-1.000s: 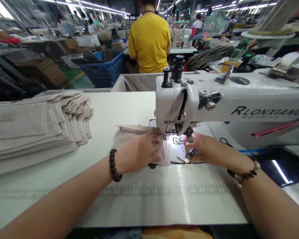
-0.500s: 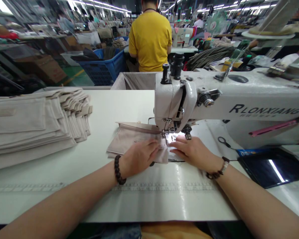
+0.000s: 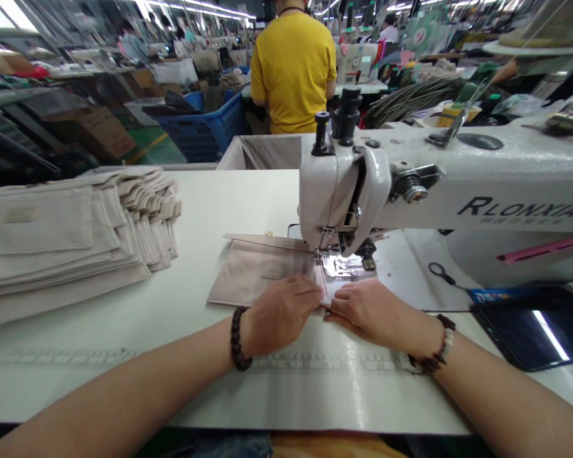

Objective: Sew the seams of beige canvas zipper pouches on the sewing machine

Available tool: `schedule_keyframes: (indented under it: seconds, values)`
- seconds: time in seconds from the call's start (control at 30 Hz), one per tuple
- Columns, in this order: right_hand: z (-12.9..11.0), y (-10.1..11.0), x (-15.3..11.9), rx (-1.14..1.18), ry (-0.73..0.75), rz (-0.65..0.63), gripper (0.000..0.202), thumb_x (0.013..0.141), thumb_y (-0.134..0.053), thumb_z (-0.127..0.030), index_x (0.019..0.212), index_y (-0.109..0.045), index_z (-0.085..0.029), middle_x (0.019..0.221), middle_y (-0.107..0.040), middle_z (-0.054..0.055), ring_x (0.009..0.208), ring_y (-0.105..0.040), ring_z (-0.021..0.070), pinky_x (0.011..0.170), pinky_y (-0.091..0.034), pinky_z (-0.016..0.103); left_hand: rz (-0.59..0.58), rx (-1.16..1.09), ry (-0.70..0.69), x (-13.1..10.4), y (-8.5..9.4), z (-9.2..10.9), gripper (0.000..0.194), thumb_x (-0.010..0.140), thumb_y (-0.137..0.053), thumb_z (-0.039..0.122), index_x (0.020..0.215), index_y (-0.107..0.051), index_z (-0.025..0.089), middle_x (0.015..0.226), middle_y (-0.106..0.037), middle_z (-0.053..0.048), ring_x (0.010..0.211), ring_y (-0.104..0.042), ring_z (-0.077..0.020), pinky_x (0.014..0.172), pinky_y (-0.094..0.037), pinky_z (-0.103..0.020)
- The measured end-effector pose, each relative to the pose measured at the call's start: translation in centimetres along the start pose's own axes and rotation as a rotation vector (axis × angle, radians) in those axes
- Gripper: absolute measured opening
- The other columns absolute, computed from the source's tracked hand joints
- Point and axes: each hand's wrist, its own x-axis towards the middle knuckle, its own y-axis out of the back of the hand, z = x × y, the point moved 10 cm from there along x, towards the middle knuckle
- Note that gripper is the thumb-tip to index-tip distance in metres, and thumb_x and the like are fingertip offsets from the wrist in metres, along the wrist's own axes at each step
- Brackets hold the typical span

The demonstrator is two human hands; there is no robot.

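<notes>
A beige fabric pouch piece (image 3: 241, 273) with a small stitched label lies under the needle end of the white sewing machine (image 3: 334, 191). My left hand (image 3: 284, 312) rests flat on its near right part, fingers stretched toward the right edge. At the near right corner my right hand (image 3: 365, 312) has its fingers bent, with thumb and forefinger closed on the fabric edge. Both hands sit just in front of the lit needle plate (image 3: 348, 267), the fingertips almost meeting. The fabric's underside is hidden.
To the left lies a pile of similar beige pieces (image 3: 52, 235). Small scissors (image 3: 442, 273) and a dark tablet (image 3: 530, 331) are on the right. A ruler strip (image 3: 315, 364) runs along the table front. Beyond it are a blue crate (image 3: 200, 130) and a person in yellow (image 3: 293, 70).
Both hands have come nearer to me, down to the fabric's near edge. My right hand has left the needle plate and closed on the corner. The label is now uncovered.
</notes>
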Motion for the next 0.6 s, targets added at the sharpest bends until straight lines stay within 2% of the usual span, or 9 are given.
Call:
schedule_keyframes:
  seconds: [0.1,0.3,0.47,0.6]
  values:
    - [0.0,-0.1,0.1,0.000,-0.014,-0.012,0.026,0.087,-0.045,-0.033,0.070,-0.056,-0.016,0.065,-0.060,0.002,0.053,-0.047,0.0110,0.049,-0.016,0.028,-0.024,0.023,-0.047,-0.5,-0.4,0.1,0.020,0.086,-0.037,0.009,0.087,-0.057,0.008,0.085,-0.063,-0.009,0.079,-0.056,-0.0152,0.074,-0.050,-0.027]
    - [0.2,0.0,0.4,-0.008,-0.045,-0.021,0.024,0.087,-0.045,-0.035,0.075,-0.056,-0.016,0.065,-0.060,0.002,0.052,-0.046,0.0110,0.048,-0.014,0.027,-0.025,0.000,-0.113,-0.7,-0.3,-0.6,0.021,0.084,-0.035,0.007,0.089,-0.055,0.009,0.088,-0.063,-0.009,0.081,-0.056,-0.0153,0.076,-0.050,-0.028]
    - [0.5,0.4,0.0,0.042,0.004,0.000,0.022,0.089,-0.042,-0.031,0.087,-0.059,-0.017,0.065,-0.059,0.001,0.054,-0.046,0.0105,0.049,-0.019,0.026,0.016,-0.104,-0.043,-0.8,0.0,-1.9,0.017,0.084,-0.043,0.009,0.091,-0.058,0.011,0.090,-0.064,-0.007,0.084,-0.058,-0.0143,0.075,-0.051,-0.027]
    - [0.5,0.8,-0.4,0.063,0.040,0.058,0.026,0.091,-0.038,-0.029,0.086,-0.061,-0.016,0.066,-0.058,0.002,0.059,-0.048,0.0111,0.053,-0.023,0.026,0.038,-0.171,-0.012,-1.0,0.2,-2.5,0.013,0.082,-0.049,0.011,0.090,-0.060,0.013,0.091,-0.065,-0.006,0.085,-0.059,-0.0135,0.076,-0.051,-0.026]
